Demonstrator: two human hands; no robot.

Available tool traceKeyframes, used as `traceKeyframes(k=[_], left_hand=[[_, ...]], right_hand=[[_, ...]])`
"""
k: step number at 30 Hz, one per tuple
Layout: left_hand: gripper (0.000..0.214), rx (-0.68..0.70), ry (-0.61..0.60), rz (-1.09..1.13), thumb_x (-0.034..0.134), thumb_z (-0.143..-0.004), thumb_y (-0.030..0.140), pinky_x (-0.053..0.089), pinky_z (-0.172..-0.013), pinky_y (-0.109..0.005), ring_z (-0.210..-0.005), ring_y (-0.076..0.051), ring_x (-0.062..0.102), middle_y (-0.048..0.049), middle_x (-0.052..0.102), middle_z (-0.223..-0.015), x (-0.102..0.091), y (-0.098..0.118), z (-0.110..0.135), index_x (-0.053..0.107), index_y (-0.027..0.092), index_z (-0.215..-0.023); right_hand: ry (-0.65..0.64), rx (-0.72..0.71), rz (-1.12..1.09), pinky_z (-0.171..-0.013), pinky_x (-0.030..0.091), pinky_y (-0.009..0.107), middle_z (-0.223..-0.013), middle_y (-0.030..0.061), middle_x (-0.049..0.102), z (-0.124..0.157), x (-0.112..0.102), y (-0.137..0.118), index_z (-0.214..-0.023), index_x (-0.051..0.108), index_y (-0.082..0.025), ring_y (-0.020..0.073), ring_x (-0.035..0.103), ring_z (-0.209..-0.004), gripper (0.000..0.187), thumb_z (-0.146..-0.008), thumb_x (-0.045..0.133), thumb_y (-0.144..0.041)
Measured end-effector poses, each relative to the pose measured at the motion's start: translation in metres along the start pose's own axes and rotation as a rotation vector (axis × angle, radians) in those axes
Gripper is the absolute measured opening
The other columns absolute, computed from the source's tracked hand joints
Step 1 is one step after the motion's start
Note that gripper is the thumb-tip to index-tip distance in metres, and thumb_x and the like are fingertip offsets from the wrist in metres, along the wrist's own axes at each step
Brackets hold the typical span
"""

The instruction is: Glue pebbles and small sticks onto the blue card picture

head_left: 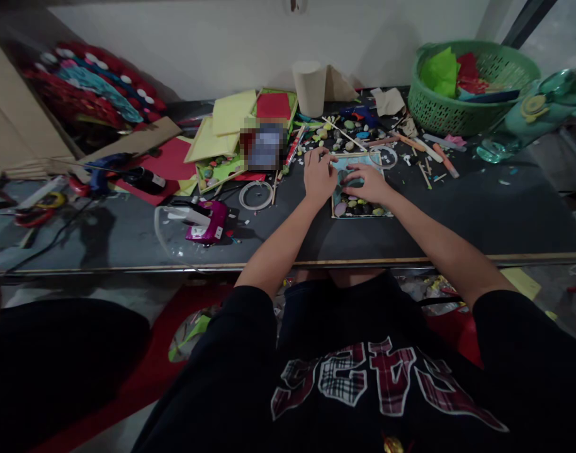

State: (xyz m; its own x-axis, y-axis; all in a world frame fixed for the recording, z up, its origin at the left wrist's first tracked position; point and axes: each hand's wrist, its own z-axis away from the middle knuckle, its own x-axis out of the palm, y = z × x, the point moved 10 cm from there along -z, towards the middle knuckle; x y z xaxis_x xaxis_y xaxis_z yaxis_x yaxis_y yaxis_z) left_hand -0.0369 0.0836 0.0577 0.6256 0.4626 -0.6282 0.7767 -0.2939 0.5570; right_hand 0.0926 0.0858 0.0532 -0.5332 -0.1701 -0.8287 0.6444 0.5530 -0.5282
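A small shallow frame (362,217) with a light blue backing lies on the dark table in front of me. Rounded pebbles (362,207) cover its near part. My left hand (320,175) is at the frame's upper left corner, its fingers bent and drawn together; what they hold, if anything, is hidden. Over the middle of the frame reaches my right hand (367,184), thumb and fingers apart in a curve just above the pebbles. Nothing shows in its grip. The two hands' fingertips are close to each other, and part of the frame is covered by them.
Loose pebbles (337,135), thin sticks and glue guns (358,114) lie beyond the frame. A green basket (474,116) stands back right, beside a teal bottle (536,113). Leftward are a phone (266,146), yellow sheets (233,112), a purple power strip (207,221) and scissors (39,211).
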Motion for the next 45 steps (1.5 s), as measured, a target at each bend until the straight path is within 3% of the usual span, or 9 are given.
traceKeyframes(k=[3,6,12,21,24,28,30,40,45], left_hand=[[0.018,-0.007,0.042,0.077,0.051,-0.085,0.011,0.036,-0.119,-0.052,-0.130,-0.030,0.051,-0.0115,0.062,-0.123,-0.003,-0.002,-0.001,0.062,0.023,-0.093],[0.022,-0.019,0.083,0.131,0.049,-0.084,0.010,0.035,-0.120,-0.052,-0.129,-0.028,0.052,-0.0106,0.063,-0.123,-0.005,-0.008,-0.002,0.061,0.024,-0.095],[0.027,-0.122,0.098,0.099,0.045,-0.081,0.007,0.035,-0.120,-0.050,-0.129,-0.027,0.053,-0.0117,0.063,-0.120,-0.007,-0.026,-0.004,0.058,0.023,-0.097],[0.022,-0.140,0.098,0.083,0.050,-0.081,0.005,0.045,-0.110,-0.050,-0.108,-0.026,0.063,-0.0088,0.070,-0.100,-0.015,-0.041,-0.017,0.061,0.022,-0.088],[0.024,-0.120,0.142,0.058,0.051,-0.079,0.007,0.044,-0.110,-0.052,-0.111,-0.029,0.059,-0.0096,0.069,-0.101,-0.050,-0.055,-0.025,0.065,0.023,-0.087],[0.022,-0.265,0.413,-0.095,0.053,-0.083,0.014,0.037,-0.113,-0.056,-0.121,-0.032,0.050,-0.0110,0.063,-0.105,-0.136,-0.101,-0.014,0.068,0.024,-0.070],[0.019,-0.303,0.371,-0.136,0.060,-0.083,0.018,0.035,-0.115,-0.054,-0.126,-0.031,0.046,-0.0085,0.062,-0.107,-0.154,-0.117,-0.008,0.066,0.025,-0.066],[0.045,-0.297,0.240,-0.134,0.044,-0.096,0.056,0.022,-0.117,-0.056,-0.125,-0.030,0.032,-0.0057,0.054,-0.113,-0.152,-0.131,-0.002,0.073,0.026,-0.079],[0.036,-0.345,0.471,-0.080,0.042,-0.098,0.042,0.015,-0.121,-0.052,-0.125,-0.028,0.035,-0.0071,0.049,-0.113,-0.178,-0.143,0.002,0.071,0.025,-0.085]], right_hand=[[0.052,-0.002,0.059,-0.122,0.035,0.047,-0.153,0.0101,0.050,-0.003,-0.011,-0.010,-0.131,0.068,-0.019,0.0283,0.045,-0.144,0.042,-0.095,0.054,-0.037],[0.022,-0.018,0.183,-0.128,0.021,0.053,-0.167,0.0029,0.027,-0.004,-0.002,-0.022,-0.159,0.032,-0.022,0.0270,0.021,-0.156,0.060,-0.102,0.030,-0.040],[-0.299,-0.017,0.373,-0.127,0.001,0.061,-0.171,0.0037,0.001,0.003,0.046,-0.020,-0.163,0.014,-0.018,0.0330,0.003,-0.158,0.073,-0.100,0.026,-0.051],[-0.159,-0.047,0.394,-0.125,-0.005,0.063,-0.171,0.0077,-0.001,0.010,0.033,-0.025,-0.163,0.012,-0.018,0.0312,0.000,-0.159,0.075,-0.101,0.019,-0.060],[-0.138,-0.044,0.385,-0.126,-0.002,0.062,-0.171,0.0066,0.000,0.011,0.033,-0.025,-0.163,0.012,-0.019,0.0306,0.001,-0.159,0.078,-0.100,0.015,-0.064],[-0.093,-0.030,0.376,-0.128,0.000,0.058,-0.171,0.0042,0.003,0.013,0.025,-0.030,-0.164,0.008,-0.019,0.0283,0.004,-0.159,0.077,-0.100,0.009,-0.063],[-0.075,-0.022,0.367,-0.128,0.001,0.057,-0.171,0.0034,0.003,0.013,0.021,-0.031,-0.164,0.008,-0.019,0.0282,0.004,-0.159,0.075,-0.101,0.008,-0.061],[-0.022,-0.019,0.250,-0.127,-0.002,0.057,-0.171,0.0021,0.007,0.013,0.015,-0.030,-0.164,0.009,-0.023,0.0289,0.004,-0.159,0.081,-0.098,0.002,-0.068],[0.039,-0.009,0.206,-0.128,-0.002,0.057,-0.171,0.0032,0.009,0.015,0.007,-0.030,-0.164,0.008,-0.022,0.0281,0.006,-0.159,0.082,-0.097,0.000,-0.069]])
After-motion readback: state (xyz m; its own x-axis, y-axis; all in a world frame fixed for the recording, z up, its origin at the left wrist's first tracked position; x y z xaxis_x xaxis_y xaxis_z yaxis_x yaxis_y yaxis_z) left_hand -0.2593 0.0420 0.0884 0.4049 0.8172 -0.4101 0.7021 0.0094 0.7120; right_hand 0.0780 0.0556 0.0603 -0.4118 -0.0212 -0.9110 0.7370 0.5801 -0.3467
